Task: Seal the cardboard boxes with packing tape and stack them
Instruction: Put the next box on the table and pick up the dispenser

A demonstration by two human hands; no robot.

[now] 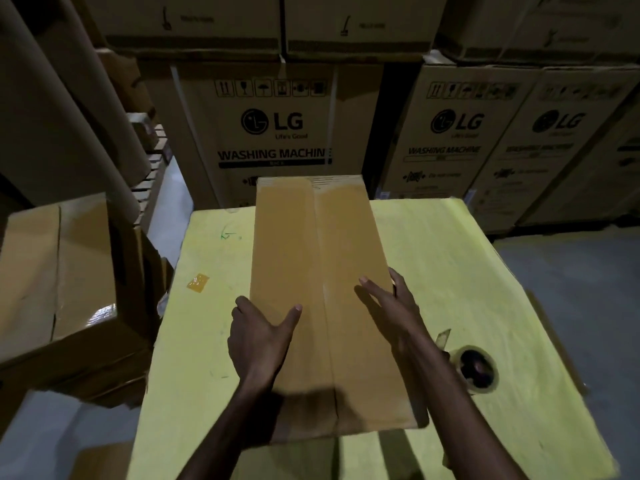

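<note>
A long narrow cardboard box (318, 258) lies lengthwise on the yellow table (450, 278), its two top flaps meeting along a centre seam. My left hand (258, 336) rests on the box's left edge, thumb spread over the left flap and fingers curving down the side. My right hand (389, 303) lies on the right flap with straight fingers, its outer fingers at the box's right edge. A roll of packing tape (476, 370) sits on the table to the right of my right forearm, with a loose end sticking up.
A taped cardboard box (55, 271) sits on other cartons at the left. Large washing machine cartons (273, 133) line the back and right. Tall cardboard rolls (52, 116) lean at the left. A scrap of tape (198, 281) is stuck on the table.
</note>
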